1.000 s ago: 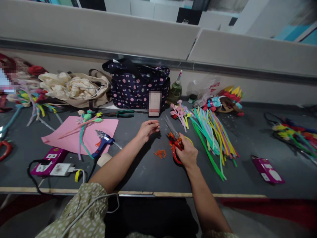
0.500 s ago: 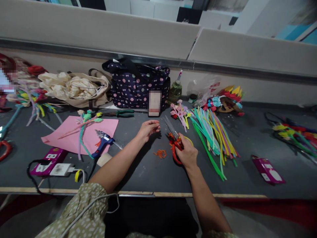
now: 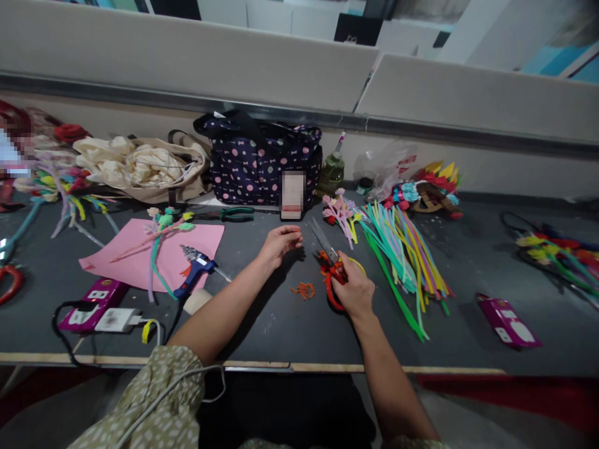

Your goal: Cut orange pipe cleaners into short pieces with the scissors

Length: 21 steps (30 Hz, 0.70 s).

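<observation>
My right hand (image 3: 356, 285) is wrapped round the red-orange handles of a pair of scissors (image 3: 324, 238). The blades point up and left, toward my left hand. My left hand (image 3: 279, 246) is held above the table with its fingertips pinched together, and a tiny orange piece (image 3: 297, 231) shows at the tips. Short orange clippings (image 3: 304, 290) lie on the table between my hands. More orange bits sit beside and under the scissors, partly covered by them. A bundle of coloured pipe cleaners (image 3: 406, 255) lies to the right of my right hand.
Left of me are a blue glue gun (image 3: 195, 269), pink paper (image 3: 126, 246) with pipe-cleaner flowers, and a purple power strip (image 3: 96, 302) with cables. Behind stand a polka-dot bag (image 3: 262, 159), a phone (image 3: 292, 194) and a green bottle (image 3: 332, 174). A purple box (image 3: 508, 321) lies right.
</observation>
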Motion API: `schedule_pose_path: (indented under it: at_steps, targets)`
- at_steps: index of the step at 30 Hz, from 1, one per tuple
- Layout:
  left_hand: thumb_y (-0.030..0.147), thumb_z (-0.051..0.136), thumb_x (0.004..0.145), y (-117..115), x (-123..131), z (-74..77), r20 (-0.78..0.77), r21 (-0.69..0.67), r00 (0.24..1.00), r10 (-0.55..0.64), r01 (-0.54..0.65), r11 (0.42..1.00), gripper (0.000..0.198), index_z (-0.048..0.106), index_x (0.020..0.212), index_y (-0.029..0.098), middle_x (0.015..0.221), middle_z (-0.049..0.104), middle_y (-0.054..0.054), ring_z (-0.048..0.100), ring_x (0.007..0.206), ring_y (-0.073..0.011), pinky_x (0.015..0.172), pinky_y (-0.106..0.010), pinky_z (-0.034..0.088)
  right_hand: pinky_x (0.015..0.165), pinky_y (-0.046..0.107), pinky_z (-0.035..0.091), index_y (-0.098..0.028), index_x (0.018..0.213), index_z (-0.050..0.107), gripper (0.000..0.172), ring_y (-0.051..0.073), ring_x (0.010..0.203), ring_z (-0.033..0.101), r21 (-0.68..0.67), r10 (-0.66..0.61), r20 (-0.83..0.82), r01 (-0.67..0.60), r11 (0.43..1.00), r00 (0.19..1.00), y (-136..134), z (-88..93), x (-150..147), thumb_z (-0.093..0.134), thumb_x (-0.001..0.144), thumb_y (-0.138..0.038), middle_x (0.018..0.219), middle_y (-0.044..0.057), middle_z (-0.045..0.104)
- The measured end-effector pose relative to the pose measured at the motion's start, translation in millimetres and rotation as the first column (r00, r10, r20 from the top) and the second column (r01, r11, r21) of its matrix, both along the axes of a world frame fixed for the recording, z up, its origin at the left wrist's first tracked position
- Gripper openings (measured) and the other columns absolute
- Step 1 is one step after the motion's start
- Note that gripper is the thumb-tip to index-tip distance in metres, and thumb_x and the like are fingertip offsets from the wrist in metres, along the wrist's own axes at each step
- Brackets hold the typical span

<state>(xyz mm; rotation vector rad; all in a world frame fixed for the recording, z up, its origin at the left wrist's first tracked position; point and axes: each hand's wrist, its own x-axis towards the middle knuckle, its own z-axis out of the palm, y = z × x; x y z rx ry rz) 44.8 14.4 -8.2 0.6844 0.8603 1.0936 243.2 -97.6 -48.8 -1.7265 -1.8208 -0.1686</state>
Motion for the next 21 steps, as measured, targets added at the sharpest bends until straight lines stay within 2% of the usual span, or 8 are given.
schedule_pose_path:
  at_steps: [21]
  targets:
    - [0.011,0.077,0.060,0.7,-1.7,0.0,0.029,0.049,1.000,0.008,-0.010,0.999,0.027,0.063,0.083,0.010,0.070,0.063,-0.005,0.061,0.063,-0.0123,0.061,-0.025,0.050,0.079,0.027,0.048,-0.021,0.131,0.048,0.050,0.017,0.087,0.060,-0.005,0.002,-0.008,-0.002,1.000,1.000,-0.4,1.7,-1.4,0.053,0.083,-0.032,0.095,0.005,0.065]
